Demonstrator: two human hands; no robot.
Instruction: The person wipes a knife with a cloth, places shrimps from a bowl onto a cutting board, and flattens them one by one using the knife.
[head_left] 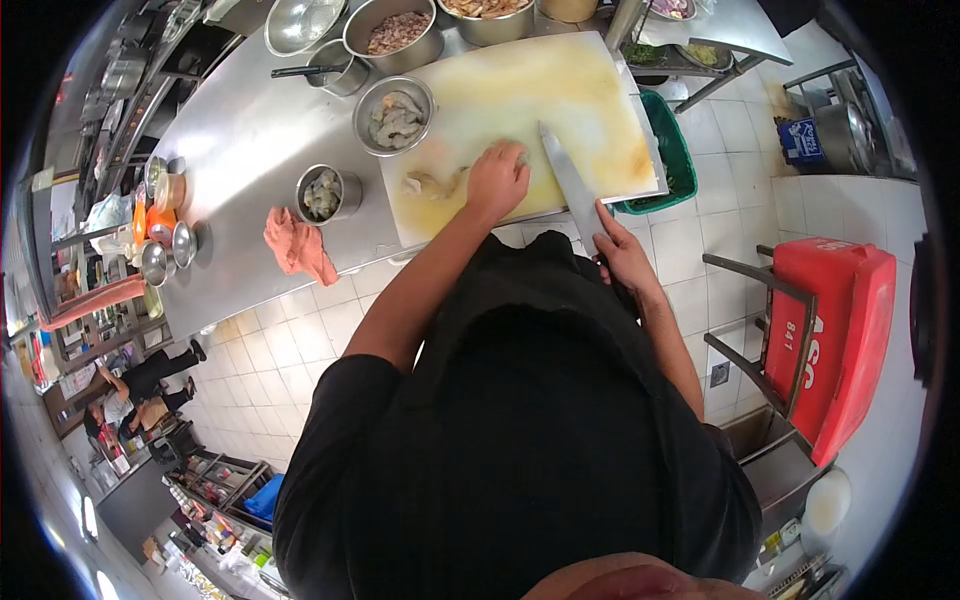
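Note:
My right hand (628,258) is wrapped round the handle of a large kitchen knife (568,178), whose broad blade lies slantwise over the right part of the cutting board (540,80). On the board, the fingers of my left hand (497,180) are curled down over a greyish shrimp, mostly hidden, with a bit showing at the fingertips. Left of that hand lie more shrimp (430,186). A steel bowl (432,112) of grey shrimp stands at the board's left edge. Further left, a small steel pot (352,195) contains shrimp pieces.
An orange cloth (298,247) hangs over the steel counter's (230,130) near edge. Behind stand a saucepan (340,78) and a large pot (428,46) of chopped food. A green basket (672,140) sits beside the board; a red box (835,335) is at right. Another person (150,385) is far left.

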